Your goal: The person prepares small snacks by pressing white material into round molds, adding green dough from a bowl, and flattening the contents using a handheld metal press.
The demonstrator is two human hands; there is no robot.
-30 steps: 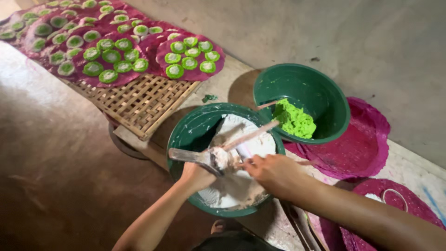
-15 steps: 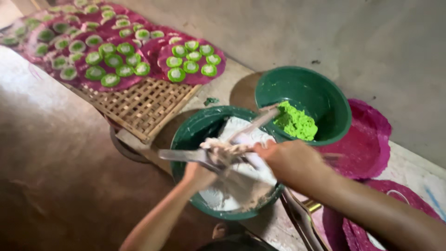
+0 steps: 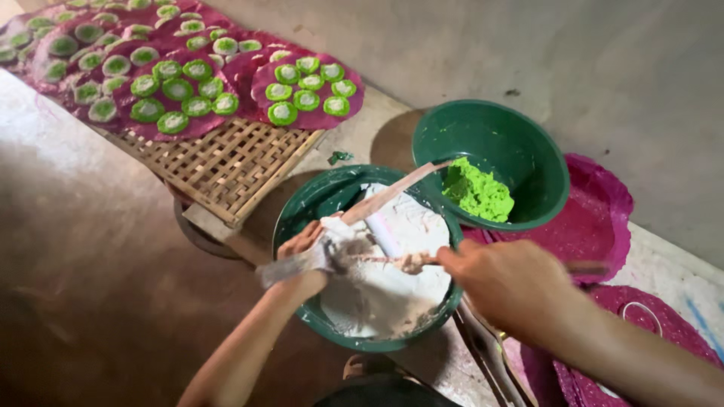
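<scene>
White floury dough (image 3: 381, 290) fills the round dark-green plastic basin (image 3: 302, 207) directly under our fingers, heaped in a soft, powdery mass. Our left hand (image 3: 305, 256) is clenched around a flat, dough-smeared scraper (image 3: 290, 267), its fingers (image 3: 300, 243) coated white. Our right hand (image 3: 505, 283) is closed on a thin stick-like tool (image 3: 400, 261), whose tip, just beyond the left fingers, carries a small lump of dough. A pale wooden paddle (image 3: 392, 192) leans in the basin past both hands. Beyond the right fingers sits a second green bowl (image 3: 528, 136) holding bright green paste (image 3: 477, 192). Farther out from the left fingers, magenta round mats (image 3: 309, 119) with green-rimmed white discs (image 3: 283, 113) rest on a woven bamboo tray (image 3: 226, 169). We judge the dough light, sticky and crumbly, best taken in small pinches off the tool's tip.
</scene>
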